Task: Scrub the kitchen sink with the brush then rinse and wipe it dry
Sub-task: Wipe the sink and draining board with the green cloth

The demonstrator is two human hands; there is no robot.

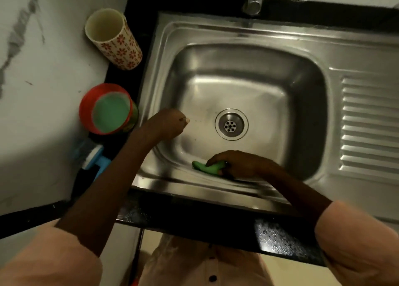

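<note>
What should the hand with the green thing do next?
Probably slide the green scrubber along the sink floor toward the drain. The right hand presses it at the near wall, so the rest looks unscrubbed.

A black counter [194, 218] carries the steel sink [367, 54]. Along its left edge stand a flowered cup [121, 48], a red tub of green paste [108, 110] and a blue brush [95, 156].
</note>
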